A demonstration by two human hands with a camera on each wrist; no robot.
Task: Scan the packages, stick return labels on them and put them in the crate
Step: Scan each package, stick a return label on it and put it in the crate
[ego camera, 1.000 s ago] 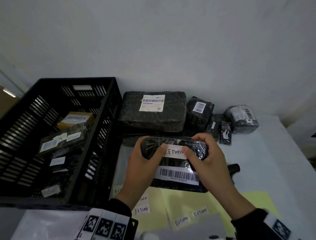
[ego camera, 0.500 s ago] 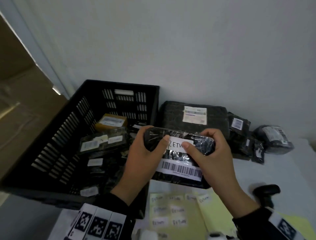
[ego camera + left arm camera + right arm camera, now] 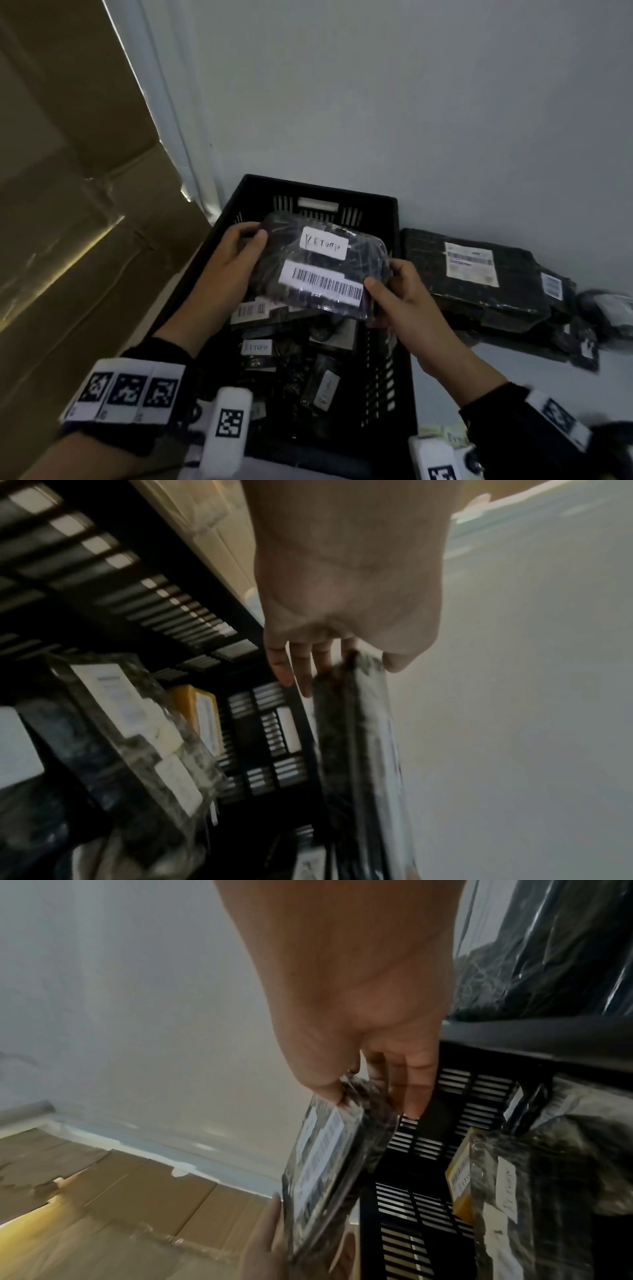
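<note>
A black plastic-wrapped package (image 3: 322,270) with a white RETURN label (image 3: 323,247) and a barcode sticker hangs over the open black crate (image 3: 394,219). My left hand (image 3: 236,260) grips its left end, thumb on top. My right hand (image 3: 394,294) pinches its right edge beside the barcode. The left wrist view has the package (image 3: 356,750) edge-on below my left hand (image 3: 329,664). The right wrist view has the package (image 3: 329,1167) under my right hand (image 3: 369,1091), above the crate (image 3: 428,1150). Several labelled packages (image 3: 257,346) lie inside the crate.
A large black parcel (image 3: 472,274) with a shipping label lies on the white table (image 3: 442,373) right of the crate, smaller black packages (image 3: 589,329) beyond it. Yellow label sheets (image 3: 445,435) show at the bottom. Cardboard boxes (image 3: 68,205) stand to the left. A white wall rises behind.
Both hands have carried the labelled package from above the table leftward to over the crate. My thumbs have left the RETURN label and hold the package's ends.
</note>
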